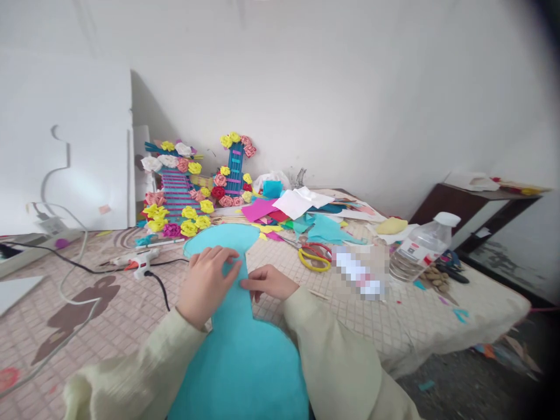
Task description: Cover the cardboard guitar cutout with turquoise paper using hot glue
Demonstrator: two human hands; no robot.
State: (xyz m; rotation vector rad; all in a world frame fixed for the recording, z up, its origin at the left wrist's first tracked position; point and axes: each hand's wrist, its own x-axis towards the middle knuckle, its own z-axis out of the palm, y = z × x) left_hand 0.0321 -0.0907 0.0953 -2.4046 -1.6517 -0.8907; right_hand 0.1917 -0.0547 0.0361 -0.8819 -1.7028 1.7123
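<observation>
A large turquoise guitar-shaped cutout extends from the near edge up onto the table, with a narrow neck between a broad lower body and a rounded head. My left hand lies over the left side of the neck, its fingers bent and pressed on the surface, thumb near the forefinger. At the neck's right edge, my right hand pinches with thumb and forefinger; its other fingers are curled and partly hidden. Scissors with yellow and red handles rest to the right, beyond my right hand.
A glue gun with a black cord lies at left, near a white cable. Flower-decorated pieces stand at the back. Coloured paper scraps are heaped in the middle. A clear plastic bottle stands at right near the table edge.
</observation>
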